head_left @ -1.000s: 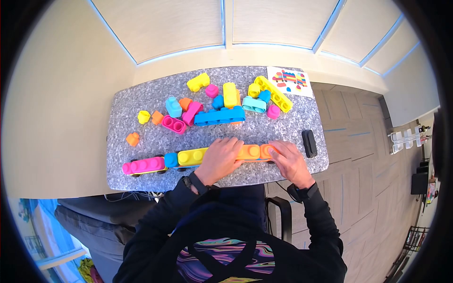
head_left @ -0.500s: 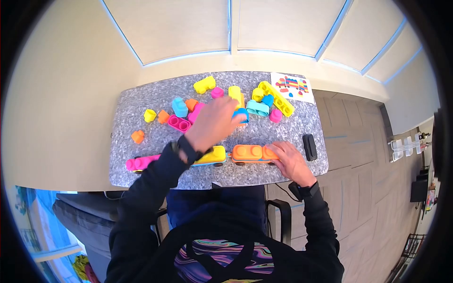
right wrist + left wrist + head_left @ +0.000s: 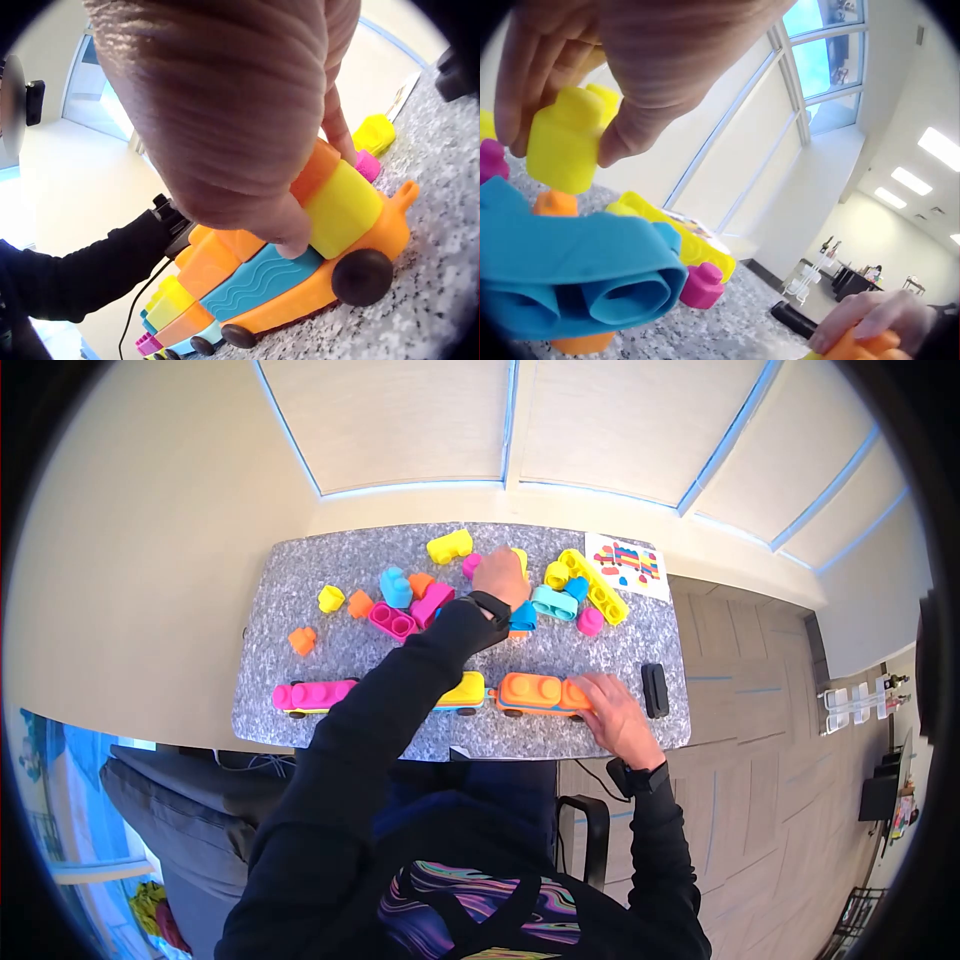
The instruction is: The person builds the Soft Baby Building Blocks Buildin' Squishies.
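At the far middle of the table, my left hand point(image 3: 503, 578) pinches a yellow block point(image 3: 566, 142) between thumb and fingers, close over an orange block point(image 3: 555, 202). A long blue block point(image 3: 585, 255) with hollow undersides showing lies just in front of it. My right hand point(image 3: 618, 715) grips the end car of a toy train, its thumb against a wavy blue block point(image 3: 264, 279). That car has an orange wheeled base point(image 3: 315, 298), a yellow block point(image 3: 345, 210) and orange blocks point(image 3: 535, 688) on top. My left forearm hides the train's middle; a pink car point(image 3: 310, 695) shows at the left.
Loose blocks lie across the back, among them magenta point(image 3: 392, 622), light blue point(image 3: 396, 588), teal point(image 3: 553, 602) and long yellow point(image 3: 597, 588) ones. A printed picture sheet point(image 3: 628, 568) sits at the far right corner. A black case point(image 3: 654, 690) lies near the right edge.
My left hand has left the train, reached forward over the loose blocks and taken hold of a yellow one. My right hand stays on the orange car.
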The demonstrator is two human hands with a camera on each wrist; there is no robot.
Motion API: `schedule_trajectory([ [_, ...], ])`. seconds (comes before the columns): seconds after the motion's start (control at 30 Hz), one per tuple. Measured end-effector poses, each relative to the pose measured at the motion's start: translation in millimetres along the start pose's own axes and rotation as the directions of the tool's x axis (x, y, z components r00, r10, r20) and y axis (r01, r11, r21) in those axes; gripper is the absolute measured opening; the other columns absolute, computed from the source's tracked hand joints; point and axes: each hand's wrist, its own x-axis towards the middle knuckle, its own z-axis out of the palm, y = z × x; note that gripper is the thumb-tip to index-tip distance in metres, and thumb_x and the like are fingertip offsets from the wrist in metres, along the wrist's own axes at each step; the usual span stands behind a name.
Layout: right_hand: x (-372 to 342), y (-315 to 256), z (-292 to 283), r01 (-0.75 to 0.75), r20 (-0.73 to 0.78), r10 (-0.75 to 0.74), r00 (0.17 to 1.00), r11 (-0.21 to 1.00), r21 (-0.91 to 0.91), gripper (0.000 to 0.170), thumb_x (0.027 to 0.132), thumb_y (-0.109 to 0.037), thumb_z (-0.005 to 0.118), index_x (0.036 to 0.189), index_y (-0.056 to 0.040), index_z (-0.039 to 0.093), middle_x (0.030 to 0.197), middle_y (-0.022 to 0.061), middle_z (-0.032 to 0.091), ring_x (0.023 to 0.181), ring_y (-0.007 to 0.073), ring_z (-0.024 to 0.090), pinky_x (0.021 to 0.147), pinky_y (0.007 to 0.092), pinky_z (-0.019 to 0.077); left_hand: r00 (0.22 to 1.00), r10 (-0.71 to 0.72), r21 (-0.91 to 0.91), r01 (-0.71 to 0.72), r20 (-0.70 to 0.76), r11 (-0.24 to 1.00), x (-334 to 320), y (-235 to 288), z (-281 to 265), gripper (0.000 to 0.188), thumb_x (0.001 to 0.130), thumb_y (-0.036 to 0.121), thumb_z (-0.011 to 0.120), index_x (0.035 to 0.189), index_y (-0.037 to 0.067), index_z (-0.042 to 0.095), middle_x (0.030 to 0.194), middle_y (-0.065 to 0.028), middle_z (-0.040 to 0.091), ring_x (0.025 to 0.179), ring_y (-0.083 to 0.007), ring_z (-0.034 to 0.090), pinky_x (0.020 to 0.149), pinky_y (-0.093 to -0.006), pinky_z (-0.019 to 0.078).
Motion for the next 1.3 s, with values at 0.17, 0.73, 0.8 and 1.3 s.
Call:
schedule_trajectory([
  [0.17, -2.1, -0.6, -1.6, -0.01, -0.023, 0.011, 1.0, 1.0, 0.023, 0.063, 0.095, -0.008, 0.083, 0.155, -0.0058, 0.063, 0.139, 0.0186, 0.07, 0.125, 0.0429, 0.068, 0.11, 0.0521, 0.0568, 0.984, 0.176, -0.04, -0.177, -0.032, 0.983, -34.6, -5.7, -58.0, 0.052, 0.092, 0.028, 0.087, 0.131, -0.004, 0.075, 0.118, -0.0269, 0.081, 0.114, -0.0437, 0.079, 0.099, -0.0535, 0.0639],
  [0.73, 1.0, 1.1, -1.7, -0.043, -0.012, 0.044, 0.999, 0.996, 0.081, 0.061, 0.093, -0.007, 0.084, 0.151, -0.0037, 0.066, 0.139, 0.0198, 0.072, 0.126, 0.0439, 0.069, 0.11, 0.0525, 0.0565, 0.787, 0.587, -0.425, -0.472, 0.192, 0.772, -162.2, -7.0, -73.1, 0.058, 0.095, 0.024, 0.087, 0.148, 0.004, 0.074, 0.135, -0.0174, 0.078, 0.121, -0.0409, 0.076, 0.104, -0.0476, 0.0619],
  [0.8, 0.3, 1.7, -1.2, -0.053, -0.009, 0.054, 0.999, 0.995, 0.08, 0.061, 0.093, -0.007, 0.085, 0.151, -0.0043, 0.066, 0.139, 0.0196, 0.073, 0.126, 0.0439, 0.069, 0.111, 0.0525, 0.0565, 0.785, 0.591, -0.399, -0.489, 0.187, 0.776, -164.6, -4.3, -72.2, 0.057, 0.097, 0.027, 0.087, 0.149, 0.005, 0.074, 0.135, -0.0174, 0.078, 0.121, -0.0414, 0.076, 0.103, -0.0482, 0.0619],
  [1.3, 3.1, 3.4, -2.1, -0.046, 0.02, 0.045, 0.999, 0.994, 0.096, 0.06, 0.094, -0.006, 0.084, 0.15, -0.0033, 0.066, 0.14, 0.0201, 0.072, 0.128, 0.0455, 0.068, 0.111, 0.0531, 0.0563, 0.871, 0.483, -0.352, -0.427, 0.086, 0.833, -184.0, 11.8, -57.3, 0.047, 0.102, 0.028, 0.083, 0.139, 0.0, 0.075, 0.121, -0.0171, 0.074, 0.116, -0.0387, 0.074, 0.098, -0.0508, 0.0613],
])
